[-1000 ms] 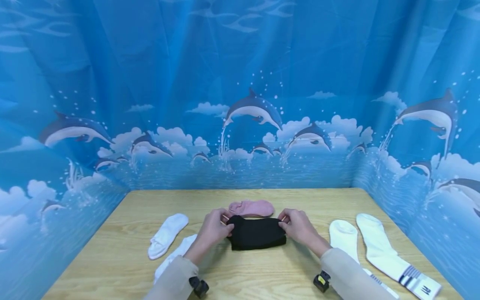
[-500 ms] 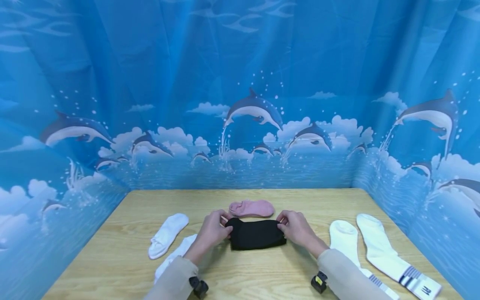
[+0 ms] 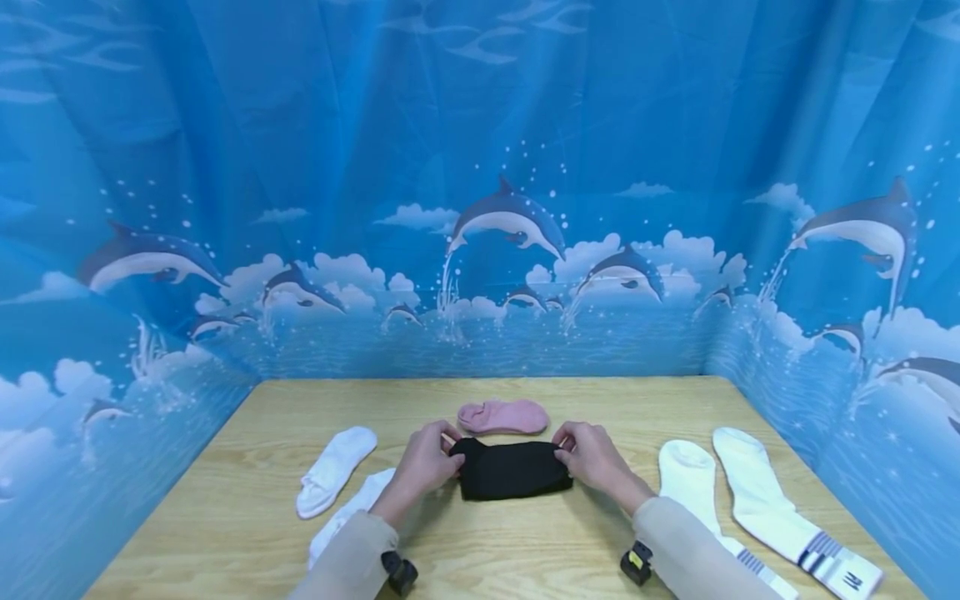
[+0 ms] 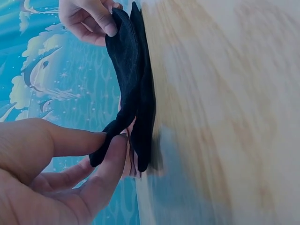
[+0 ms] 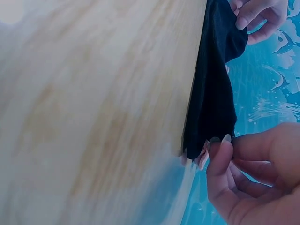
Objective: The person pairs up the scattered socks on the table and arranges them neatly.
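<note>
A black sock (image 3: 513, 471) stretches between both hands at the middle of the table. My left hand (image 3: 425, 457) pinches its left end between thumb and fingers, and my right hand (image 3: 592, 457) pinches the right end. In the left wrist view the held black sock (image 4: 125, 61) lies over a second black layer (image 4: 146, 103) against the tabletop, apparently another black sock. From the head view the lower layer is mostly hidden. Just behind, a pink sock (image 3: 510, 417) lies flat, touching or very near the black one.
On the left lie two white ankle socks, one farther out (image 3: 336, 472) and one (image 3: 352, 512) partly under my left forearm. Two white crew socks with striped cuffs lie right: an outer one (image 3: 765, 500) and an inner one (image 3: 688, 479) partly behind the right sleeve. A dolphin-print curtain (image 3: 480, 250) surrounds the table.
The held black sock has come down slightly toward me and now covers the dark lower layer's edge. My right hand has shifted slightly left. The other socks have not moved.
</note>
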`<state>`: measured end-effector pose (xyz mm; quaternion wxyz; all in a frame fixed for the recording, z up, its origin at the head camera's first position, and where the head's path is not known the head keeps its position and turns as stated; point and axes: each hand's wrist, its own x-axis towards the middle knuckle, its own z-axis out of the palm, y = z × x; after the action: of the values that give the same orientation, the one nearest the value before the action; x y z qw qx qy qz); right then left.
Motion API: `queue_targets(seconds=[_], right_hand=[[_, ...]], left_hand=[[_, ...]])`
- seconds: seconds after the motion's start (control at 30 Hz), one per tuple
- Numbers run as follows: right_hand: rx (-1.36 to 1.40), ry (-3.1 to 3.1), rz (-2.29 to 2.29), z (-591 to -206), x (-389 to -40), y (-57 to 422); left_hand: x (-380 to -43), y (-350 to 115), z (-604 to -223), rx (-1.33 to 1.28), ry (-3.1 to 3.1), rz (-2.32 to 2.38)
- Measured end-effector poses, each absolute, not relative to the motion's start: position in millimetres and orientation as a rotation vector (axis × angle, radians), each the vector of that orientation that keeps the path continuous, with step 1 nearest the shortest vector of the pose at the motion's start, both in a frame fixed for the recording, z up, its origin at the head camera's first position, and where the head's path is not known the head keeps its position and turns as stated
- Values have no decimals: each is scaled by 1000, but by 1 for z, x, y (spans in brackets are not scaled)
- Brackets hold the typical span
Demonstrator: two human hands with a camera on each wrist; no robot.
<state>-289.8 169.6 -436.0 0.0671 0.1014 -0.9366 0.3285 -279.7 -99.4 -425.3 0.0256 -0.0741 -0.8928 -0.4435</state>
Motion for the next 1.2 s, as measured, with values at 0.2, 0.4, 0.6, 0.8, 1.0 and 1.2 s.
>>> queue_targets(seconds=[0.2,0.4,0.6,0.8,1.0,1.2], right_hand=[[311,-2843,968,-439,-290,170],[321,-2853,965,-439,-290,170],[351,-2844,935,-437,-289,172],[482,-2731,851,-431,-285,166],[814,-2650,753,-426,-280,153],[927,-2652,703,-429,-280,151]], left_hand=[[-281,-100,-426,-214,-2797,-1288],[-282,-100,-429,-206,-2826,-1206],[-281,-100,-430,-282,-2791,-1041],[-281,-97,-427,-408,-2744,-969],[-282,-89,-426,-640,-2718,-945],[-283,-82,-425,-658,-2771,-908]])
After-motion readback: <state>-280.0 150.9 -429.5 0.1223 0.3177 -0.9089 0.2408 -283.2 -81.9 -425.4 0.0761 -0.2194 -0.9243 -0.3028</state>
